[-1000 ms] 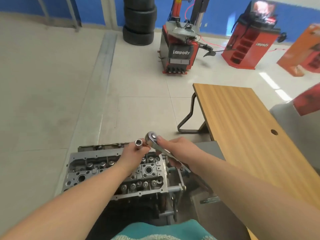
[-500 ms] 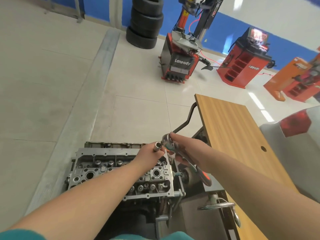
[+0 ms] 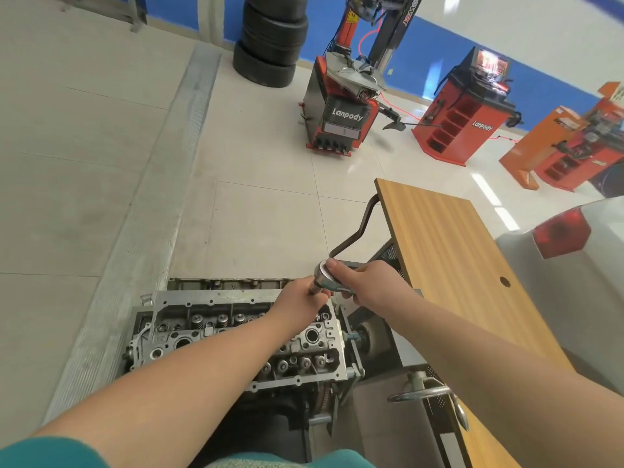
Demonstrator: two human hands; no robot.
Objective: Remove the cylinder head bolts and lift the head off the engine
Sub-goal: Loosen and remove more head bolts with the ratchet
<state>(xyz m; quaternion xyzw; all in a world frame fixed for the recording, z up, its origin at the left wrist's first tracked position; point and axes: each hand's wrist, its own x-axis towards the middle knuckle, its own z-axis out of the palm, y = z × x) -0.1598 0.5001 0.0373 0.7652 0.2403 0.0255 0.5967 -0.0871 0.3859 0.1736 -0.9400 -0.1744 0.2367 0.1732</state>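
Observation:
The grey cylinder head [image 3: 216,327] lies on the engine on a stand, low in the middle of the view, its valve springs and bolt holes exposed. Above its right end my right hand [image 3: 369,282] grips a chrome ratchet [image 3: 323,273], thumb pressed on the ratchet's round head. My left hand [image 3: 300,304] grips the socket [image 3: 314,291] just under that head. The socket is mostly hidden by my fingers. The ratchet's handle is hidden under my right hand.
A wooden table [image 3: 449,261] stands close on the right, with the engine stand's crank handle [image 3: 425,393] below it. A tyre changer [image 3: 341,106], stacked tyres [image 3: 270,38] and a red wheel balancer [image 3: 462,116] stand further back. A car's rear corner [image 3: 567,261] is at far right.
My two hands have come together: the socket in my left hand, held apart from the ratchet before, now sits under the ratchet's head. The camera has tilted up and nearer.

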